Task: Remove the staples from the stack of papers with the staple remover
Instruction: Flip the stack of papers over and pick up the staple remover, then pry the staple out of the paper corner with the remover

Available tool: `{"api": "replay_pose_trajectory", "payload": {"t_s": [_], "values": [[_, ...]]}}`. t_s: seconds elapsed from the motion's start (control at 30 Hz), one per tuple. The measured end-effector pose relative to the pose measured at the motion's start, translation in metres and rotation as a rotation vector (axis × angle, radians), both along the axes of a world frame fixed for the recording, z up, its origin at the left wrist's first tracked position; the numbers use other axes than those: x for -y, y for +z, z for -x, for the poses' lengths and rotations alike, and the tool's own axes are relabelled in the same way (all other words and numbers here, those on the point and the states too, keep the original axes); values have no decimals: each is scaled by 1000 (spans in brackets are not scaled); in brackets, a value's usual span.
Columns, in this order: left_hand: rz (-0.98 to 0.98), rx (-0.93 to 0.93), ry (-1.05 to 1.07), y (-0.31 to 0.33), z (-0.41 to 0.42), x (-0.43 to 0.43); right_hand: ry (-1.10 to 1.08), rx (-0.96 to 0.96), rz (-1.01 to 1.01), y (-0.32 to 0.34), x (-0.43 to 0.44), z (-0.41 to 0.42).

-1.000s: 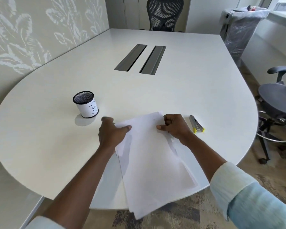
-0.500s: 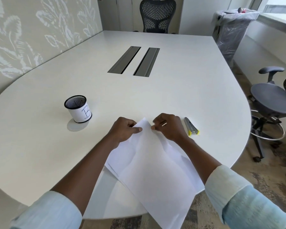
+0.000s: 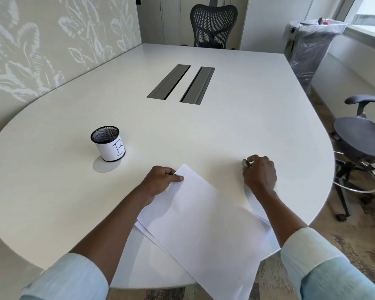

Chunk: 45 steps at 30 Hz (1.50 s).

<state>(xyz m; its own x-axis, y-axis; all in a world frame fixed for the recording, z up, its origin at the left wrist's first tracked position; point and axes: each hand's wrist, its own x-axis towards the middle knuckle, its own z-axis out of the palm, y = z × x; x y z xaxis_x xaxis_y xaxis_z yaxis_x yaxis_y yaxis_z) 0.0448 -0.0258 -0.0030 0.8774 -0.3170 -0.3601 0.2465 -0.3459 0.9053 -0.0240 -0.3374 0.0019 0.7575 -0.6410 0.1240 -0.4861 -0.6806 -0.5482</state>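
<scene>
A stack of white papers (image 3: 204, 224) lies slanted on the white table (image 3: 225, 135), its near end hanging past the table's front edge. My left hand (image 3: 160, 180) pinches the stack's far left corner, thumb on top. My right hand (image 3: 260, 172) is to the right of the papers, curled down over the grey staple remover (image 3: 246, 163); only the tool's far tip shows beyond my fingers. No staple is visible on the sheets.
A black mesh pen cup (image 3: 108, 143) with a white label marked "B" stands to the left. Two grey cable slots (image 3: 181, 84) sit mid-table. Office chairs stand at the far end (image 3: 213, 27) and right (image 3: 364, 135); a wrapped bin (image 3: 310, 42) is at the back right.
My right hand has let go of the paper corner and moved right onto the staple remover. My left hand keeps hold of the stack's corner.
</scene>
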Motion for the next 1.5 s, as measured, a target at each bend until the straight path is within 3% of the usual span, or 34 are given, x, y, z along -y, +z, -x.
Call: {"api": "replay_pose_trajectory", "payload": {"t_s": [0.17,0.23,0.3,0.53,0.73,1.03,1.5], "values": [[46,-5,-9,-6,-1,-3,173,312,-913,21,-24,3],[64,-5,-16,-7,-1,-3,322,352,-1125,29,-43,9],[66,2,-18,-7,-1,-2,434,334,-1195,34,-60,13],[103,-26,7,-7,0,-5,544,260,-1118,20,-99,17],[113,-13,16,-4,1,-3,421,308,-882,-5,-117,13],[80,0,-6,-2,2,-5,485,333,-567,-29,-131,14],[48,63,-16,-9,-1,-5,544,345,-491,-31,-131,14]]}}
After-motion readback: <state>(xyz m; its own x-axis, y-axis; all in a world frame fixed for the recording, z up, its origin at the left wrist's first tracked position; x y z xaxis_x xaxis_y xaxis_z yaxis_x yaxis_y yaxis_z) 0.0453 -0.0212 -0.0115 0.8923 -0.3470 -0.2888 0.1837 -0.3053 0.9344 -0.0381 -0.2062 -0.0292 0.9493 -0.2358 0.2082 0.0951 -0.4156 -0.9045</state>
